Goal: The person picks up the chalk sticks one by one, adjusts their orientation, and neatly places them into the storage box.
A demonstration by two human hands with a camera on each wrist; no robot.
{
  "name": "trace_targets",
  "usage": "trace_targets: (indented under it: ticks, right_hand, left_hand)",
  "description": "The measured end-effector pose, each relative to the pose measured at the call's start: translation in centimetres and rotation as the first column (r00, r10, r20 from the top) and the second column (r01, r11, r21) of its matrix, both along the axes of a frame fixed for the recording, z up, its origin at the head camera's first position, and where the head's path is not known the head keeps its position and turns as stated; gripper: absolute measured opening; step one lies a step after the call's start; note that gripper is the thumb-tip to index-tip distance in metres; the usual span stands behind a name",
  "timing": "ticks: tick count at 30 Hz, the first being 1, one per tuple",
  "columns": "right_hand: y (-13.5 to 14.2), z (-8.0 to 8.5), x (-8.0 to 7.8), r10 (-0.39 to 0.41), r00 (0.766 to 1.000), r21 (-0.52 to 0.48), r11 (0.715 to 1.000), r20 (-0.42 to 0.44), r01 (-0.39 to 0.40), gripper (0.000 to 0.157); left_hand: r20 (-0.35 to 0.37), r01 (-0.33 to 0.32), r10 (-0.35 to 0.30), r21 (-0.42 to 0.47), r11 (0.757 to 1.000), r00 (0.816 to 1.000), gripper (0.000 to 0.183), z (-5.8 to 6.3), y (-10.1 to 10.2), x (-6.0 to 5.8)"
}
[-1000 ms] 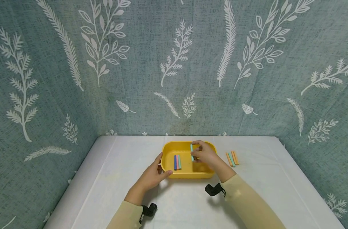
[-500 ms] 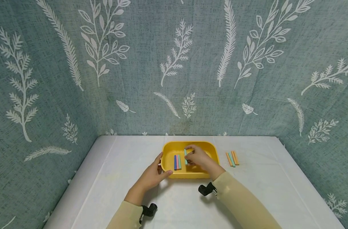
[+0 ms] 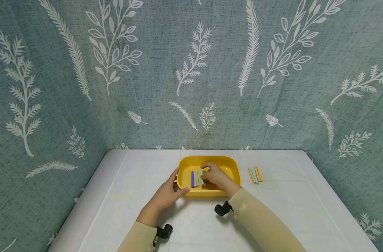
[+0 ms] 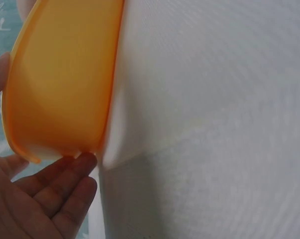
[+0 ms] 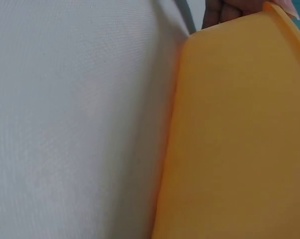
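A yellow tray stands on the white table. My left hand grips its left end, thumb on the front rim and fingers against the end wall; the left wrist view shows those fingertips at the orange-looking wall. Inside lie a blue chalk stick, a pink one and a green one, side by side. Just right of them my right hand pinches a light green chalk stick, lowered into the tray. Only the tray's front wall and left-hand fingers show in the right wrist view.
Right of the tray, several chalk sticks lie on the table: orange ones with a green one among them. A patterned green cloth rises behind the table's back edge and along both sides.
My right hand has moved left and down inside the tray with the light green chalk stick, bringing it close to the row of three. My left hand has stayed on the tray.
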State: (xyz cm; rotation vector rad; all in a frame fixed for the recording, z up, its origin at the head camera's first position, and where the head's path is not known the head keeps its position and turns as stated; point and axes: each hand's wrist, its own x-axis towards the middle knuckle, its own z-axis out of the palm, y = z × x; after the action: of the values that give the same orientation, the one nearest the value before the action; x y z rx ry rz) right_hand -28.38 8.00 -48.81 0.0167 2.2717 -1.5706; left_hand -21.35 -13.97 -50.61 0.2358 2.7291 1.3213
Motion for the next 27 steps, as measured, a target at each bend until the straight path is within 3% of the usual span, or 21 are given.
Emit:
trace_targets:
  ticks: [22,27]
  right_hand:
    - [-0.84,-0.44,0.17,-0.001,1.000,0.086,0.996,-0.005,0.001,0.048]
    - [-0.89,-0.34,0.27,-0.001,1.000,0.069,0.998,0.001,0.001,0.047]
  left_hand:
    - [-0.009,0.012,-0.012,0.011,1.000,1.000,0.101,0.10,-0.04,0.14]
    - [-0.013,0.010,-0.010,0.006,1.000,1.000,0.101,0.14,-0.06,0.15]
